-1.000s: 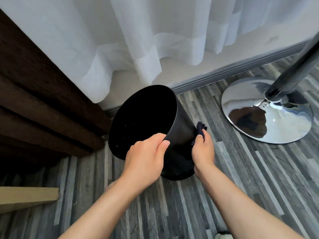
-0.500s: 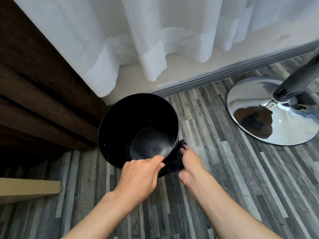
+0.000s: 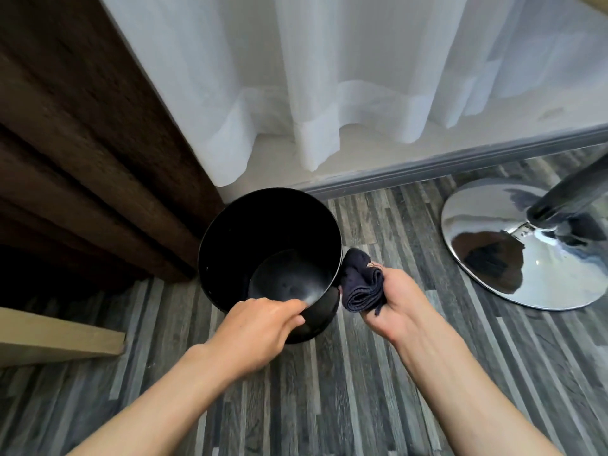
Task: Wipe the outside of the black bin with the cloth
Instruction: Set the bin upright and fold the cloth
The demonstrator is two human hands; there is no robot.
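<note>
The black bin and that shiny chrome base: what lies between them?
In the head view, the right hand holding a folded dark cloth against the black bin; beyond it, bare floor up to the chrome base.

My black bin (image 3: 260, 232) stands on the floor with its round mouth open toward me, so I see down the glossy dark inside to its circular base. It is smooth and tapers toward the bottom. My dark navy cloth (image 3: 360, 286) is rolled into a thick folded wad, its layered edges showing, and it presses against the bin's outer wall on the right side, just under the rim
</note>
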